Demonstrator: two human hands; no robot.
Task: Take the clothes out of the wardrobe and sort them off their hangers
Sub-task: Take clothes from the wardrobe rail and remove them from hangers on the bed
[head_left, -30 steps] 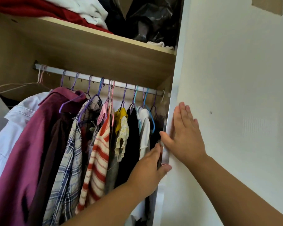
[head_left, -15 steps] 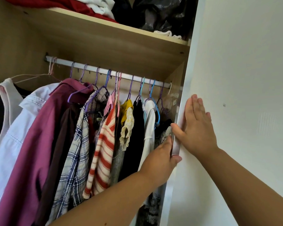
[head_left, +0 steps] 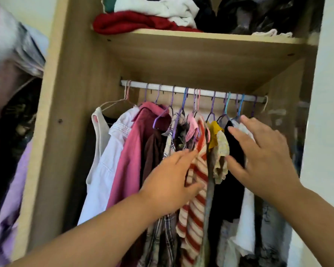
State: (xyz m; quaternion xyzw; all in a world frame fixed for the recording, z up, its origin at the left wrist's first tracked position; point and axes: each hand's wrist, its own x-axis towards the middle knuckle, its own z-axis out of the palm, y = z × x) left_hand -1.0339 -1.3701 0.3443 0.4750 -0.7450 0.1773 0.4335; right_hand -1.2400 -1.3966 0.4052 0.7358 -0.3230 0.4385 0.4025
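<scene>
An open wooden wardrobe holds a white rail [head_left: 181, 90] with several clothes on coloured hangers. From left: a white vest [head_left: 96, 135], a pale shirt [head_left: 108, 160], a pink shirt [head_left: 131, 151], a plaid shirt [head_left: 168, 143], a red-striped top [head_left: 197, 209], a yellow top [head_left: 215, 135], a black garment [head_left: 233, 149]. My left hand [head_left: 172, 182] reaches in with fingers spread, touching the striped top. My right hand [head_left: 258, 157] hovers open in front of the black and white garments at the right.
Folded red and white clothes [head_left: 143, 18] and dark bags [head_left: 258, 14] lie on the shelf [head_left: 201, 37] above the rail. The white sliding door [head_left: 328, 132] stands at the right edge. More clothes [head_left: 12, 93] hang blurred at the far left.
Both hands have left the door edge, which has slid right, and moved to the hanging clothes. The view has shifted left, showing the whole compartment.
</scene>
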